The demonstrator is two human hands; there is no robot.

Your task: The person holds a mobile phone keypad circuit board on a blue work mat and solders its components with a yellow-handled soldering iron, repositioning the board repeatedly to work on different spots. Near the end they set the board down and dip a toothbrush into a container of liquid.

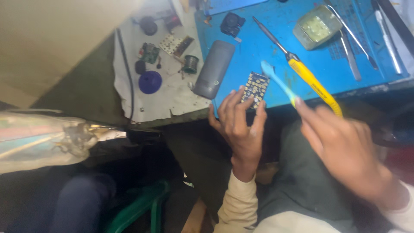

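Left hand (239,125) pinching circuit board (255,89), right hand (345,149) gripping toothbrush (278,81), over mat edge (276,103)

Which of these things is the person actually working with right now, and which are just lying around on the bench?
In use:
- small circuit board, pinched in the left hand
- light blue toothbrush, held in the right hand, head near the board

Lying about:
- grey remote casing
- yellow-handled screwdriver
- tweezers
- clear plastic tub
- solder spool
- blue round cap
- small black part
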